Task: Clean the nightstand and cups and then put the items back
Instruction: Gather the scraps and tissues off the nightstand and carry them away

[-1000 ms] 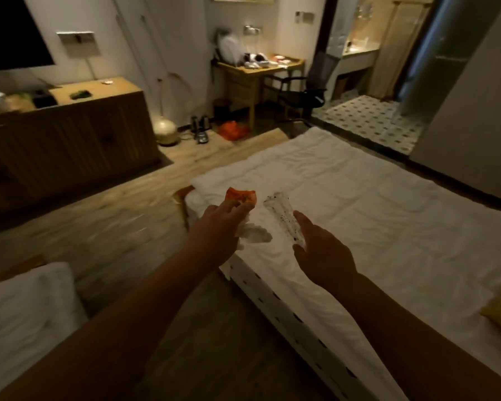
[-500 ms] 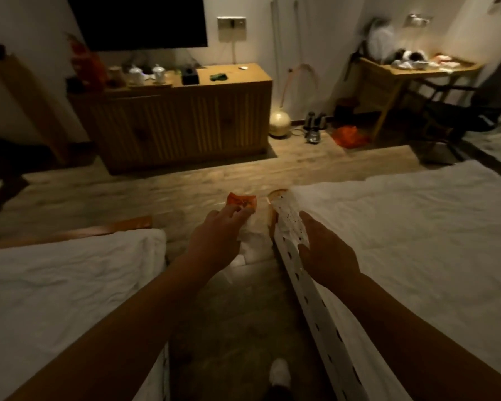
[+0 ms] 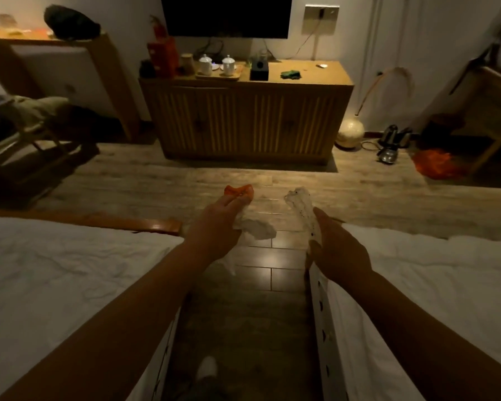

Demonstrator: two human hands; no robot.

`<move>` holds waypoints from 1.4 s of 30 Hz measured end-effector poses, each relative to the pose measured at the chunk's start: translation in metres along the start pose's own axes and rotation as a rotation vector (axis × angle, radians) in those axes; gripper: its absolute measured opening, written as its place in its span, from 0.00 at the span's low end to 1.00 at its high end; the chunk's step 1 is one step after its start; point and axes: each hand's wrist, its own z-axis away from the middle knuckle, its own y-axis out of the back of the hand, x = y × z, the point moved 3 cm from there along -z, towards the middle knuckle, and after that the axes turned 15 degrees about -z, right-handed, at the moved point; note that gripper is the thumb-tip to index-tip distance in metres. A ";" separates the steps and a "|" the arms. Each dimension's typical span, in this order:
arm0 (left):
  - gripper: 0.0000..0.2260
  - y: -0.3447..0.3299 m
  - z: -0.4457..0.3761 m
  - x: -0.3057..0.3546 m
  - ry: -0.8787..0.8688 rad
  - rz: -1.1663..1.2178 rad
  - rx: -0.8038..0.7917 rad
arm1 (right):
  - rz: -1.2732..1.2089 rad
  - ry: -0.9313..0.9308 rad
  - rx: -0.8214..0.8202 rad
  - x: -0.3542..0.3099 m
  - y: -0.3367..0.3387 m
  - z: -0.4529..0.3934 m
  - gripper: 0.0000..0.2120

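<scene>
Two white lidded cups (image 3: 217, 64) stand on a tray (image 3: 218, 75) near the left end of a wooden sideboard (image 3: 246, 117), well beyond the person's outstretched arms. Nearer, the left hand (image 3: 214, 224) is closed on an orange scrap (image 3: 239, 191) and a crumpled white tissue (image 3: 255, 228). The right hand (image 3: 337, 251) is closed on a speckled white wrapper (image 3: 302, 211). Both hands hover over the wooden floor (image 3: 261, 264), in the aisle between two white beds (image 3: 70, 285). A dark television (image 3: 226, 15) hangs above the sideboard.
</scene>
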 end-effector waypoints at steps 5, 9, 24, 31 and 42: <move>0.31 -0.029 -0.077 -0.038 0.020 0.054 -0.025 | -0.008 -0.026 -0.009 0.011 -0.024 -0.076 0.35; 0.32 -0.050 -0.162 -0.079 -0.049 0.029 -0.034 | -0.029 -0.099 -0.010 0.018 -0.049 -0.145 0.35; 0.33 -0.120 -0.447 -0.095 -0.433 -0.009 -0.148 | -0.149 -0.412 0.190 0.063 -0.064 -0.324 0.31; 0.34 -0.178 -0.553 -0.037 -0.598 -0.063 -0.220 | -0.160 -0.554 0.291 0.144 -0.050 -0.396 0.31; 0.35 -0.256 -0.684 0.059 -0.949 -0.070 -0.335 | -0.130 -0.824 0.503 0.232 -0.016 -0.448 0.32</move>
